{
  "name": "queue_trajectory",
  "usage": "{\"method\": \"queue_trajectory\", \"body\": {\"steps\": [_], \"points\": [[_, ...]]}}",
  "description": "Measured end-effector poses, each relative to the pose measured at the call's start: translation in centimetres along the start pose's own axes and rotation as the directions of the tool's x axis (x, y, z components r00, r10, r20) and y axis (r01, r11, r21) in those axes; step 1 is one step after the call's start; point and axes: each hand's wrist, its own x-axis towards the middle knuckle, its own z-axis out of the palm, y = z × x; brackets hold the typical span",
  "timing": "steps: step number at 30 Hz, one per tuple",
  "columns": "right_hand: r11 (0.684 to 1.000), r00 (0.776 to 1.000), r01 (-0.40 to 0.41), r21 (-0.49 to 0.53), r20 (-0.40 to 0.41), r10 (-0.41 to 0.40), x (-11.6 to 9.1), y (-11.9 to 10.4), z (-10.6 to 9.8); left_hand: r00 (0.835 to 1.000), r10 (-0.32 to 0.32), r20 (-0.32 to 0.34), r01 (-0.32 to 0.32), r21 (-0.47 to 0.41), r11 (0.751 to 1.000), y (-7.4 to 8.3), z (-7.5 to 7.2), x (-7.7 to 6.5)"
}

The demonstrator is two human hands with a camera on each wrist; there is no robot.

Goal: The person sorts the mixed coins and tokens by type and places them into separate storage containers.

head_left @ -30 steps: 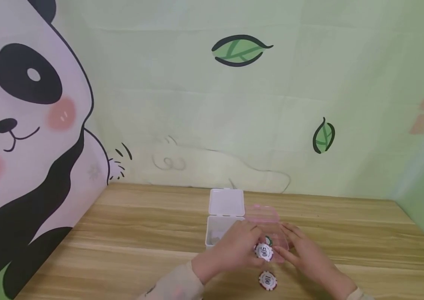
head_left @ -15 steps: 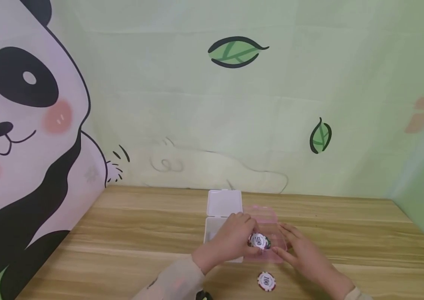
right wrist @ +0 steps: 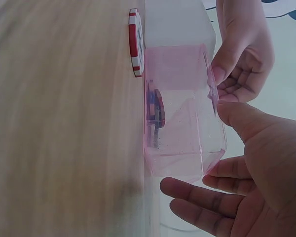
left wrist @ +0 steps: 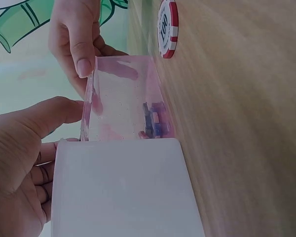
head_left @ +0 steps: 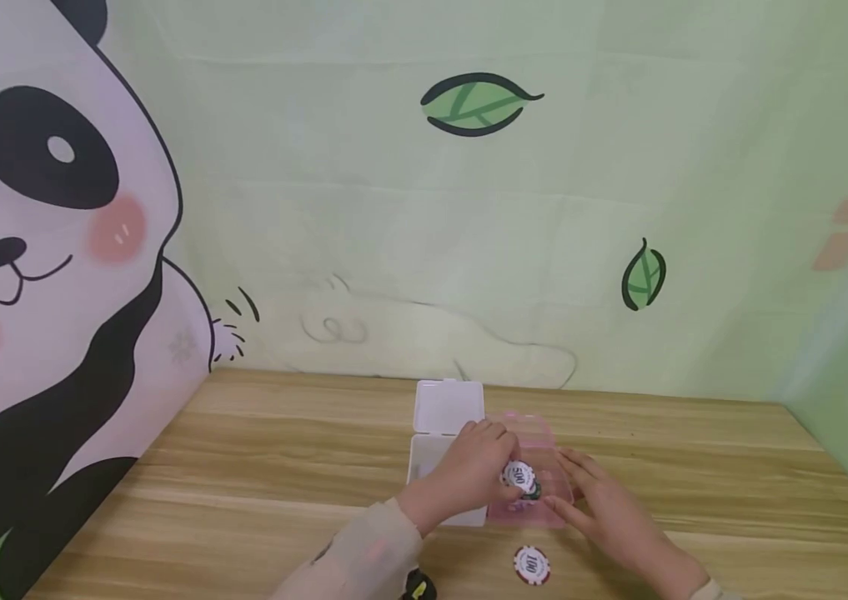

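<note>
A clear pink plastic box (right wrist: pixel 182 160) with its lid open stands on the table. Several poker chips (left wrist: pixel 154 121) lie at its bottom; a white 500 chip (head_left: pixel 519 477) rests over a green-edged one. My left hand (head_left: pixel 466 468) is at the pink box's left side, thumb near the rim, and the wrist views show no chip in its fingers. At the right end, my right hand (head_left: pixel 611 508) holds the box, thumb at the rim and fingers along the wall. Immediately left stands an open white box (left wrist: pixel 123 192), partly hidden by my left hand.
A red-and-white 100 chip (head_left: pixel 532 565) lies on the wooden table (head_left: pixel 281 467) in front of the pink box. Under my left sleeve shows a black object (head_left: pixel 420 586) with a yellow mark. A panda-printed cloth (head_left: pixel 371 167) closes off the back.
The left hand has carried the 500 chip over the pink box and let it down there among the other chips. The right hand stays at the box's right end.
</note>
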Motion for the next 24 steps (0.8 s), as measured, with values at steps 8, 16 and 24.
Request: {"method": "queue_trajectory", "body": {"steps": [8,16,24], "points": [[1.000,1.000,-0.001,-0.011,-0.007,0.000,0.0,-0.1,0.1,0.999,0.017,0.031,-0.021,0.127,0.992,-0.3,0.4,0.9],[1.000,1.000,-0.018,-0.020,0.005,0.018,0.0,-0.1,0.1,0.999,0.012,0.053,-0.019,0.138,0.990,-0.4,0.6,1.1],[1.000,1.000,-0.019,-0.010,0.012,0.019,0.0,0.0,0.1,0.997,0.026,0.066,-0.034,0.130,0.991,-0.4,0.5,1.1]]}}
